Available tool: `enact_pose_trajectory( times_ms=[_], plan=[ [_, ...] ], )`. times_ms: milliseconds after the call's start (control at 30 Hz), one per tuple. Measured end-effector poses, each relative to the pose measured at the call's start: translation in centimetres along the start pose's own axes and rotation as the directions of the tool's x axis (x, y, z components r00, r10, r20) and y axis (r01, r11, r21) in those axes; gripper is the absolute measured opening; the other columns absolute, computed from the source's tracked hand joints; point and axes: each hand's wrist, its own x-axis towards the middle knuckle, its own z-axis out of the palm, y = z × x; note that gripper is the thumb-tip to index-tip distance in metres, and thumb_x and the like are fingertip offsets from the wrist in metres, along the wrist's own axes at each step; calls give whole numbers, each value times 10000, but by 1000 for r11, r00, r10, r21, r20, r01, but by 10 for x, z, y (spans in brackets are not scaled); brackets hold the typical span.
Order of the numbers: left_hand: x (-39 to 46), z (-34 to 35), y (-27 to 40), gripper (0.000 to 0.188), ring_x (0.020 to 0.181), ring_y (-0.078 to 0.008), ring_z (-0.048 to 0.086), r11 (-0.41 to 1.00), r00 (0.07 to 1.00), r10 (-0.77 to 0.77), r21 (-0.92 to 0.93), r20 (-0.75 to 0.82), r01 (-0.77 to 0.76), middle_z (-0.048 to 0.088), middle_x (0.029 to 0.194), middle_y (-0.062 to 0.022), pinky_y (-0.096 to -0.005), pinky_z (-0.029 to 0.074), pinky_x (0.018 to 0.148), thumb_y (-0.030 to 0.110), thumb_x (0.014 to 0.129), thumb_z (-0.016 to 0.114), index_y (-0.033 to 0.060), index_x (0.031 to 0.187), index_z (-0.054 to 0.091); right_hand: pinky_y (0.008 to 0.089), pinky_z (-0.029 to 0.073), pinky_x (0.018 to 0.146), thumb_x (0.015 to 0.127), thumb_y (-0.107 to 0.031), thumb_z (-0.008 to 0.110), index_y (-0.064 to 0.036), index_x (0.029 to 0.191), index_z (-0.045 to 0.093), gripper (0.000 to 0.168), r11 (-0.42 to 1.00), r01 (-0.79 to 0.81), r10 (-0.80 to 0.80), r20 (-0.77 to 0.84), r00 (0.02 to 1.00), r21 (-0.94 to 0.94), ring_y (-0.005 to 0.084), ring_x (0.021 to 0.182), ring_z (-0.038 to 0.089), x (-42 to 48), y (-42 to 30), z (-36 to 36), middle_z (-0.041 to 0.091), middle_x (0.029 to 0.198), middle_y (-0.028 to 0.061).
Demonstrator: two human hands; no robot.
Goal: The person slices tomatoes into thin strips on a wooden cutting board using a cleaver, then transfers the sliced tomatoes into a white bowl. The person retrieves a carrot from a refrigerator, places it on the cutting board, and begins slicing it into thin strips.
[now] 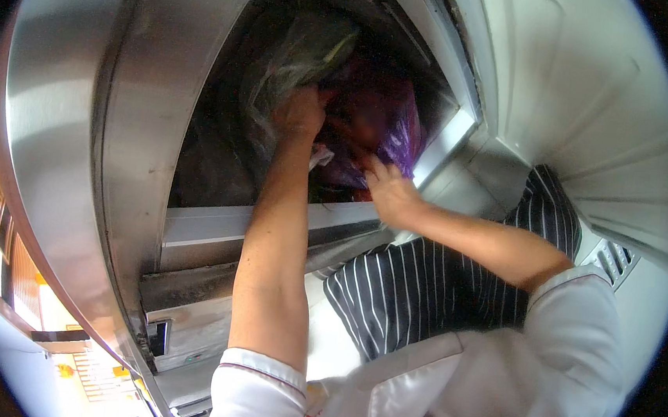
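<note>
Both my hands reach into a dark, open-fronted steel cabinet that looks like an under-counter fridge. My left hand (299, 111) is curled at a clear plastic bag (267, 85) with something green inside; its fingertips are partly hidden. Just to the right lies a purple plastic bag (403, 137), its mouth spread, with dark reddish contents that are too dim to name. My right hand (393, 191) grips the near edge of this purple bag. Between the hands shows a small whitish scrap of plastic (320, 157).
The cabinet's pale sill (209, 228) runs below my forearms. A white door panel (583, 110) stands swung out at the right. A stainless steel counter (63, 128) curves along the left. My knees, in striped black trousers (421, 292), are bent close to the cabinet.
</note>
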Motion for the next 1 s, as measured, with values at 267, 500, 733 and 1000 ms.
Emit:
enact_pose_trajectory(
  times_ms=[267,500,733,1000],
  plan=[
    [-23,-3,30,288,1108,-388,655,993,999,-24,114,47,18,659,1235,-172,-559,529,901,238,1001,510,121,1229,640,484,508,1005,974,-115,443,120,1319,541,428,969,-50,19,127,992,243,437,1103,644,24,56,-43,594,1254,349],
    [-53,-11,53,244,1144,-319,612,999,997,33,-23,-65,-35,631,1179,-118,-512,498,968,113,945,530,86,1173,612,494,556,878,876,-244,638,-35,1212,649,396,980,-133,151,-115,982,146,384,1013,685,52,53,-61,713,1049,214],
    [-55,-4,68,230,1152,-295,583,773,808,589,293,3,-564,674,1113,-148,-477,444,1020,144,883,546,49,1034,691,468,571,847,904,-200,529,-68,1017,751,282,985,-120,146,-220,964,124,350,971,715,98,84,-22,733,1056,189],
    [-32,19,43,271,1019,-375,685,982,966,180,27,187,-188,721,1097,-206,-509,522,941,161,939,555,66,1153,691,509,520,943,1008,-395,480,-129,1141,718,380,923,-75,153,-182,971,376,393,1092,662,96,95,-45,686,1180,213]
  ],
)
